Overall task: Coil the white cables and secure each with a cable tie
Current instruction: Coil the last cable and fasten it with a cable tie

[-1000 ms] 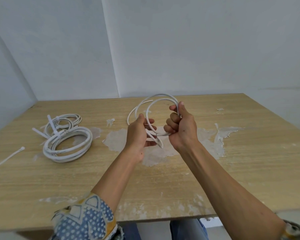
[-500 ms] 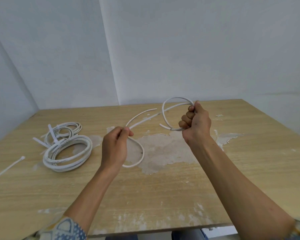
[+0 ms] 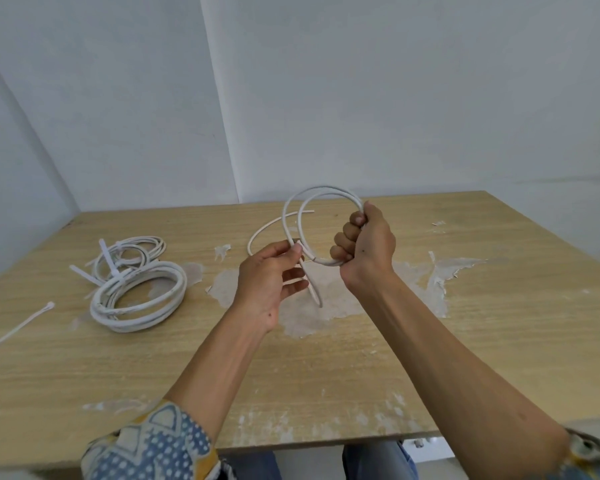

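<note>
A person at a worn wooden surface (image 3: pixel 499 323) coils a white cable (image 3: pixel 323 189), held up over the middle of the wood so the loops can hang round. The right hand (image 3: pixel 364 244) serves as the anchor. Its grip is curled into a fist round the right side of the two loops, gathering the turns in one place so they cannot spring apart. The left hand (image 3: pixel 267 275) feeds: its grip pinches the strand between thumb and forefinger at the loops' left side. Its other fingers are loose and spread, seemingly to guide the next turn across. One tail hangs toward the surface between the hands, and the other end arcs out on the far left of the loops. Well to the left, a thick finished coil (image 3: pixel 139 299) and a thinner coil (image 3: pixel 132 251) lie close together, white tie strips sticking out of them, parked out of the way. A spare cable tie (image 3: pixel 18 325) waits at the near-left edge, likely for this cable.
</note>
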